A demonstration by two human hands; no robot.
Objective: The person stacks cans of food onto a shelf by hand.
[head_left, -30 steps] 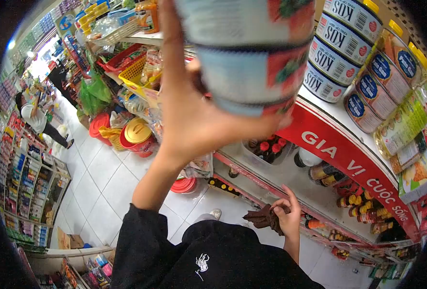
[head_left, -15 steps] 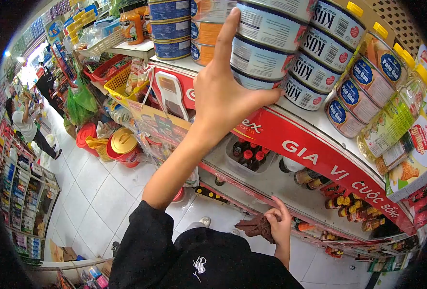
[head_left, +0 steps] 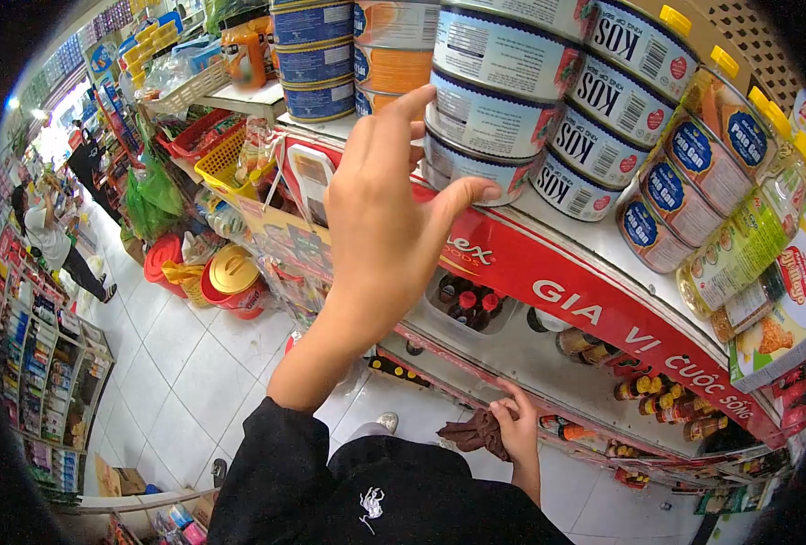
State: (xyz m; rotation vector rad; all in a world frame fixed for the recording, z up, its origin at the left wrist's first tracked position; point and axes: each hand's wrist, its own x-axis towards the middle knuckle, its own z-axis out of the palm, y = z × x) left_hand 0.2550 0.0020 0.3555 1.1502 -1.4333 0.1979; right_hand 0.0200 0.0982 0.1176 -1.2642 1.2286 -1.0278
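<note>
My left hand [head_left: 389, 204] is raised at the shelf edge, thumb and fingers apart, beside a stack of light-blue cans [head_left: 489, 113]. Its fingertips are at the left side of the stack and its thumb is by the bottom can; whether they touch is hard to tell. To the right stand white KOS cans [head_left: 600, 132] and Pate Gan cans [head_left: 662, 191]. Orange cans [head_left: 389, 68] and dark blue cans [head_left: 317, 64] stand to the left. Lower down, my right hand [head_left: 517, 431] holds a crumpled brown cloth [head_left: 476, 432].
Below the red shelf strip [head_left: 603, 313] are lower shelves with bottles [head_left: 467, 309]. Oil bottles [head_left: 739, 245] stand at the right. Yellow and red baskets [head_left: 226, 168] are at the left, with red buckets [head_left: 235, 286] on the tiled floor. A person [head_left: 53, 232] stands far left.
My left hand has moved down and left off the front of the light-blue cans, its index finger now bent. My right hand still holds the cloth. The view has shifted slightly.
</note>
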